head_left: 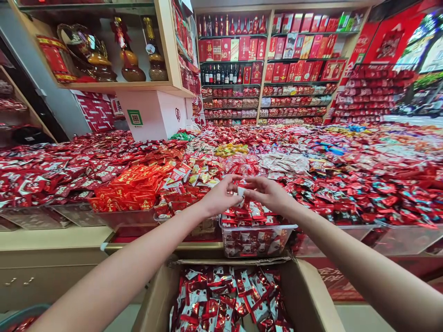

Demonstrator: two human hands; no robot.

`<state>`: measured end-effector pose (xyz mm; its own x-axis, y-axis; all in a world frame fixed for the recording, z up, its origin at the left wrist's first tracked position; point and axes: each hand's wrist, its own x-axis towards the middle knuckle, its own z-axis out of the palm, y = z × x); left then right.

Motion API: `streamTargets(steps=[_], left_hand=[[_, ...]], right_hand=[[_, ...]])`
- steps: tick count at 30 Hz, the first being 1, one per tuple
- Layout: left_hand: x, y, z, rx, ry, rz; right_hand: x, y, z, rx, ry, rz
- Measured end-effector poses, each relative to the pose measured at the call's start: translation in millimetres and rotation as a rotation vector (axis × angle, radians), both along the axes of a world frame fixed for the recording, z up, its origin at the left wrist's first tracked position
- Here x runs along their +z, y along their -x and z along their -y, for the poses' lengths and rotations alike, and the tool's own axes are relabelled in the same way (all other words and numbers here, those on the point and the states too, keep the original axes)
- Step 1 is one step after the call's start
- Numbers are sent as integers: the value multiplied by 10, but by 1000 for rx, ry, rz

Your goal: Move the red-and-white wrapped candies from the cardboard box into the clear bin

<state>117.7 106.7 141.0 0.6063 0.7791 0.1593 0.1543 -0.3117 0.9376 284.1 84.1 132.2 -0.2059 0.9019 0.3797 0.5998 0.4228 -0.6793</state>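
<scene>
My left hand [223, 196] and my right hand [270, 196] meet in front of me with the fingers curled in. Between the fingertips is a small white packet [241, 192], mostly covered by them. Just under the hands stands a clear plastic bin [259, 227] filled with red-and-white wrapped candies [256, 210]. Below it, closest to me, an open cardboard box [316, 295] holds many similar red-and-white packets [221, 295].
More bins of wrapped sweets spread left and right, with orange-red packets [138, 184] on the left. A white box-shaped pillar [148, 115] rises behind. Shelves [266, 83] carry bottles and red boxes. A display cabinet [173, 46] overhangs at upper left.
</scene>
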Motion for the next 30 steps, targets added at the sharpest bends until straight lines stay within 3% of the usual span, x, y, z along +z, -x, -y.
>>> streamTargets(steps=[3, 11, 16, 24, 30], left_hand=[[-7, 57, 33, -4, -75, -79], [94, 417, 79, 186, -232, -145], [0, 565, 209, 229, -188, -124], [-84, 680, 560, 313, -118, -17], [-343, 733, 901, 367, -168, -82]], right_hand=[[-2, 14, -35, 107, 149, 29], [-175, 229, -11, 163, 119, 183], [-290, 323, -56, 195, 155, 237], [-287, 357, -103, 211, 211, 287], [-224, 376, -84, 198, 158, 311]])
